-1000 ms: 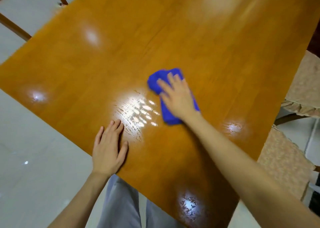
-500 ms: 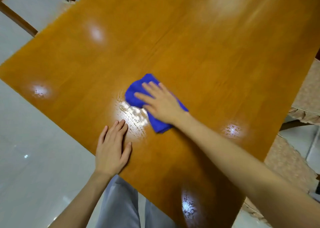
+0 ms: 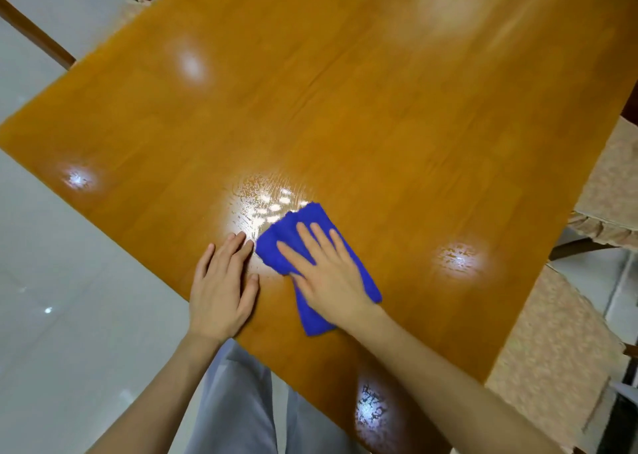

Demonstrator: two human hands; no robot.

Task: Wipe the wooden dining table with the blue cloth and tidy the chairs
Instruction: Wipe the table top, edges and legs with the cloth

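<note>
The wooden dining table (image 3: 379, 115) fills most of the view, glossy orange-brown with light glints. A folded blue cloth (image 3: 310, 225) lies near the table's front edge. My right hand (image 3: 328, 274) presses flat on the cloth, fingers spread over it. Just left of it, my left hand (image 3: 222, 288) rests flat on the bare wood by the edge, fingertips almost touching the cloth. A wet, streaky patch (image 3: 262, 205) shines just beyond both hands.
Two chairs with beige patterned seat covers (image 3: 614, 184) (image 3: 559, 367) stand along the table's right side. A wooden chair frame (image 3: 34, 35) shows at the top left. Pale glossy floor tiles (image 3: 69, 315) lie to the left. My grey trousers (image 3: 234, 402) are at the table's edge.
My right hand has dragged the blue cloth toward me and close to my left hand, leaving a wet patch behind it. My left hand has stayed planted on the table.
</note>
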